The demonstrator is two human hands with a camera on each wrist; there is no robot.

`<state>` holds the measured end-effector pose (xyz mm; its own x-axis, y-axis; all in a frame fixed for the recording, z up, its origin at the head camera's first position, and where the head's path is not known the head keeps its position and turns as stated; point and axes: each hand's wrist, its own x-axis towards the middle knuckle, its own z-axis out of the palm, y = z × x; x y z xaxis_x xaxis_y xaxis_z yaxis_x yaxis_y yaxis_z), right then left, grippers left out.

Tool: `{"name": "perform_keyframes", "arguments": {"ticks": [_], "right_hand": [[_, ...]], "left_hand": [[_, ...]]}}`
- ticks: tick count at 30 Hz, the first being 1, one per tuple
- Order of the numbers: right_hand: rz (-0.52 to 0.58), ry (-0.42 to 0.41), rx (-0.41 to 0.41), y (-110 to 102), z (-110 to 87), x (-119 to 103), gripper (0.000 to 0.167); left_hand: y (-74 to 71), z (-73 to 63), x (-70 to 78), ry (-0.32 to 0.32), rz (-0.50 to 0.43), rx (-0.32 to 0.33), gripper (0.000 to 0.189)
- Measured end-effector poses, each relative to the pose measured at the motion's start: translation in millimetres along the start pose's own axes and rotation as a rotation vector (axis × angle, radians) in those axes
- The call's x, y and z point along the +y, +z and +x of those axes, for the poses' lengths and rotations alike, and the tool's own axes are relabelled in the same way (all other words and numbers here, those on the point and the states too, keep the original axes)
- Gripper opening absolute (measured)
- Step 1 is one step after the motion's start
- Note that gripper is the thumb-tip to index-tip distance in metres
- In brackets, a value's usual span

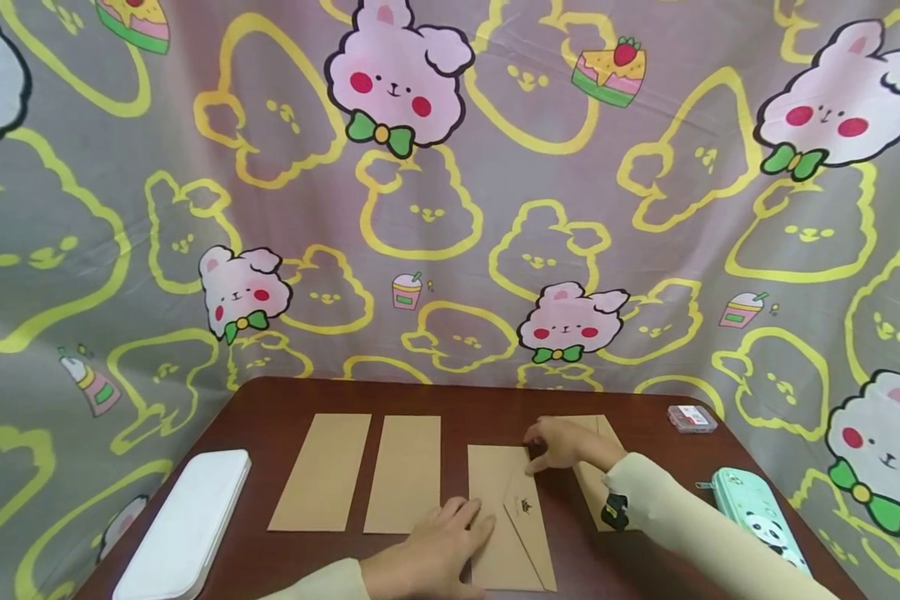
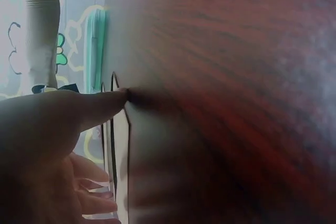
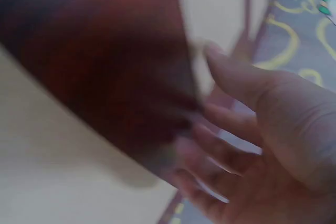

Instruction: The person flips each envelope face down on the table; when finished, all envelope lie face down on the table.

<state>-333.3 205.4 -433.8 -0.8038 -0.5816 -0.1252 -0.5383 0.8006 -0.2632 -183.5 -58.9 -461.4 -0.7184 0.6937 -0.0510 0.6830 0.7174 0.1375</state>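
Note:
A brown paper envelope [image 1: 498, 483] lies flap side up on the dark wooden table, its long side flap bearing a small dark crown print. At its lower left edge rests my left hand [image 1: 438, 542], fingers spread and loosely bent. In the left wrist view the left thumb [image 2: 102, 106] meets the table beside the envelope's edge. My right hand [image 1: 566, 443] is at the upper right edge, thumb touching the paper, fingers relaxed. A second flapped envelope [image 1: 591, 483] lies to the right, partly hidden under the right forearm. The right wrist view is blurred.
Two plain brown envelopes [image 1: 322, 471] lie side by side to the left. A white case [image 1: 183, 521] stands along the left table edge. At the right are a mint panda pencil case [image 1: 750, 508] and a small clear box [image 1: 692, 418]. A cartoon-printed curtain [image 1: 450, 208] surrounds the table.

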Motion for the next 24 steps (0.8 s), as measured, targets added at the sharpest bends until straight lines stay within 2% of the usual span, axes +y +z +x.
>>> {"name": "perform_keyframes", "arguments": {"ticks": [3, 5, 9, 14, 18, 24], "right_hand": [[-0.022, -0.013, 0.056, 8.8, -0.3, 0.8, 0.05], [-0.026, -0.002, 0.075, 9.5, 1.9, -1.3, 0.045], [0.01, 0.047, 0.043, 9.1, 5.9, -3.1, 0.035], [0.053, 0.049, -0.015, 4.2, 9.0, -0.7, 0.022], [0.048, -0.033, 0.015, -1.5, 11.6, 6.9, 0.003], [0.06, -0.175, 0.102, 3.8, 13.9, 20.6, 0.017]], "left_hand": [[4.2, 3.1, 1.3, -0.013, -0.008, -0.007, 0.079], [4.5, 4.4, 0.6, 0.009, 0.015, 0.021, 0.074], [3.4, 6.7, 1.2, 0.052, 0.076, 0.064, 0.068], [2.7, 8.3, 4.4, 0.041, 0.107, 0.067, 0.068], [1.3, 9.7, 5.6, 0.021, 0.098, 0.066, 0.066], [-0.1, 10.6, 5.6, 0.029, 0.106, 0.092, 0.06]]}}
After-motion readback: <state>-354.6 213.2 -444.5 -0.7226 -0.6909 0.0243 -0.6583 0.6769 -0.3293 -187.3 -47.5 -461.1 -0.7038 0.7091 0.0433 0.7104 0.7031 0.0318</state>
